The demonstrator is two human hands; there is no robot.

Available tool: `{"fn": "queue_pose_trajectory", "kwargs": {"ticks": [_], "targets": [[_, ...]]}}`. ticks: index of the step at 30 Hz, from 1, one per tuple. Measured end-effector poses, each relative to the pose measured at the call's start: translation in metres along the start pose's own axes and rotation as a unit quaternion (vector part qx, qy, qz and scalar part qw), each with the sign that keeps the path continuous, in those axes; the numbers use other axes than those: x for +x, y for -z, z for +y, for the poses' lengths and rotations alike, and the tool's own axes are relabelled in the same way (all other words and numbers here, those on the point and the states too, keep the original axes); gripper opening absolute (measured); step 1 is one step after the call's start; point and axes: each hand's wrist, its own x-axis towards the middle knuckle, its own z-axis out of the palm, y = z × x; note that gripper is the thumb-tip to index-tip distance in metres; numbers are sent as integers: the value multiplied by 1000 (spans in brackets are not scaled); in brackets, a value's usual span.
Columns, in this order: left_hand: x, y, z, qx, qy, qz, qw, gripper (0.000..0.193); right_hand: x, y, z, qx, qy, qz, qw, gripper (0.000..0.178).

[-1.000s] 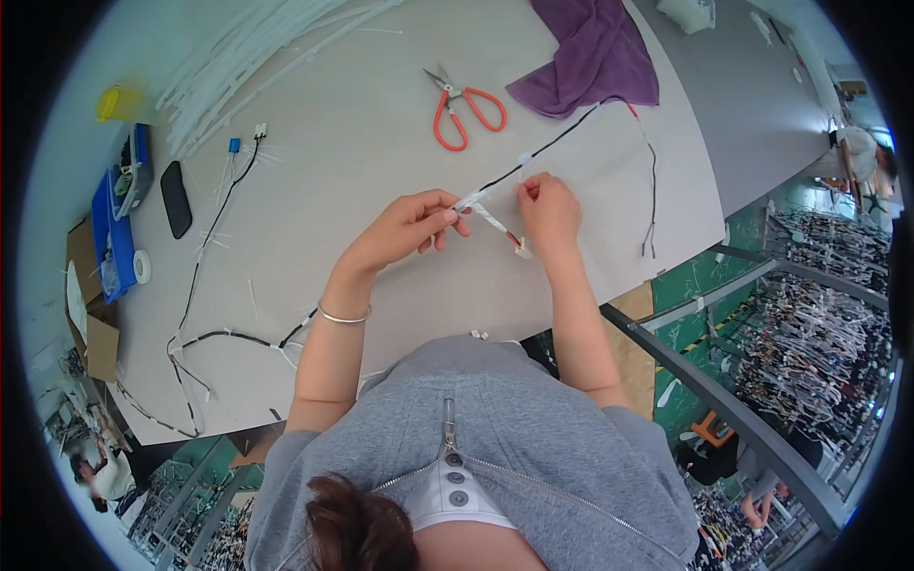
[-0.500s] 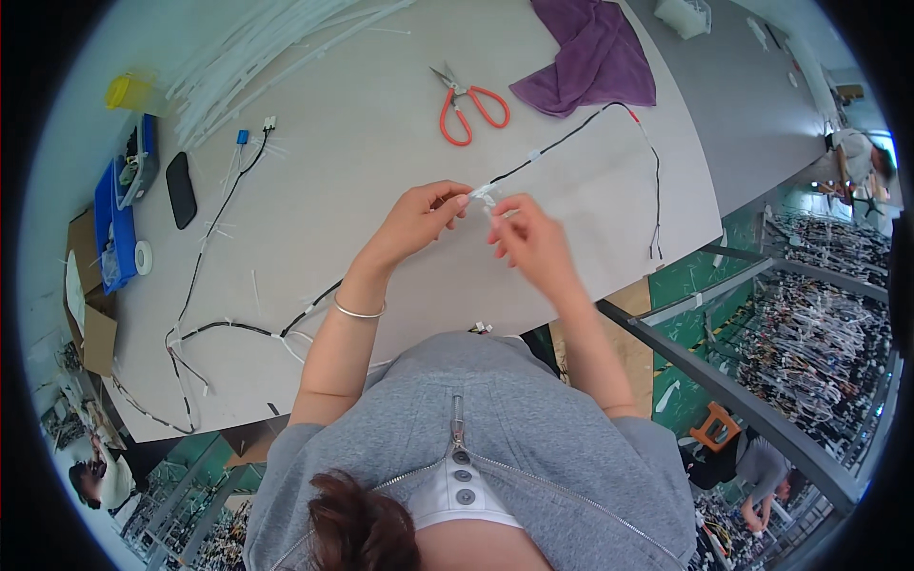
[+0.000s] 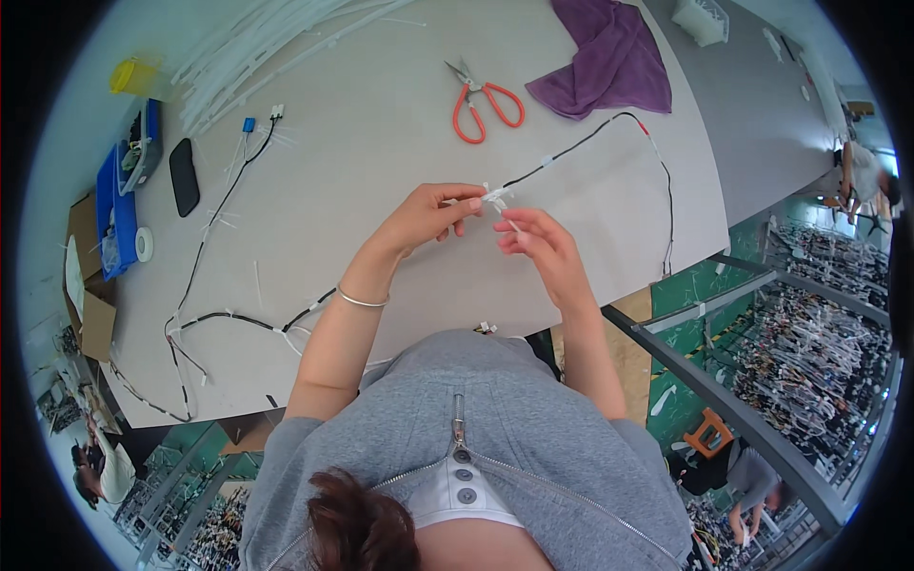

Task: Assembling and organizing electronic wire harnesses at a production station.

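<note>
Grey tabletop (image 3: 381, 171) lay under my hands, with orange scissors (image 3: 481, 100) and a purple cloth (image 3: 609, 62) beyond. My left hand (image 3: 428, 214) pinched the black cable (image 3: 571, 152) at its white tie (image 3: 495, 196). My right hand (image 3: 533, 238), against the tie a second earlier, had drawn slightly back, fingers narrowly closed on the tie's tail.

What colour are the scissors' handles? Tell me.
Orange-red. The scissors lie on the table beside the purple cloth; head view shows them best.

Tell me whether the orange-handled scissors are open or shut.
Shut. The scissors lie flat on the table, blades together in one point, the two handle loops side by side.
</note>
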Motion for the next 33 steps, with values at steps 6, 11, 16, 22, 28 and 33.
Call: {"fn": "queue_pose_trajectory", "kwargs": {"ticks": [6,11,16,22,28,33], "targets": [[1,-10,-4,6,-32,18,999,30,18,-3,11,-193,229,25,954,22],[-5,-17,-5,52,-69,61,994,27,21,-22,-12,-145,64,81,984,25],[-5,-22,-7,80,-108,87,987,25,24,-22,-14,-153,47,91,983,26],[-6,-34,-12,190,-239,150,940,22,29,-24,-25,-157,31,99,982,23],[-5,-33,-12,220,-243,153,932,19,35,-16,-38,-305,30,63,950,18],[-1,-25,-16,158,-150,113,969,24,43,0,-51,-480,121,12,869,11]]}}
